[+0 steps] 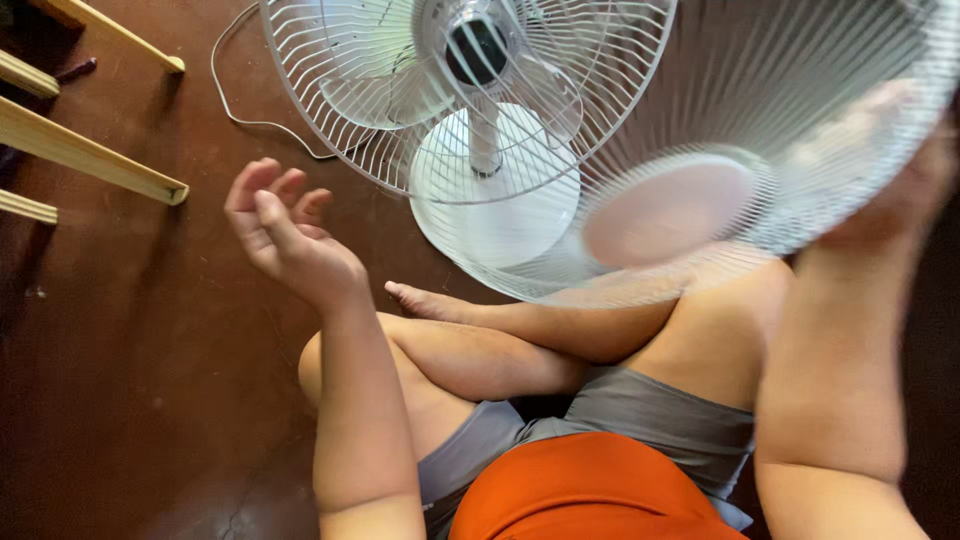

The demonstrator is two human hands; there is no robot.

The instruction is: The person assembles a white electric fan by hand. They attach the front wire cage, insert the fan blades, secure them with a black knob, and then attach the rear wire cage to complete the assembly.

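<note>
A white standing fan with blades, rear wire guard and round base stands on the brown floor in front of my crossed legs. My right hand is up at the right, gripping the loose front fan grille, which is blurred and tilted over my knees. My left hand hovers left of the fan with its fingers loosely curled and apart, holding nothing.
A white power cord runs across the floor at upper left. Light wooden furniture legs jut in from the left edge. My bare foot rests beside the fan's base.
</note>
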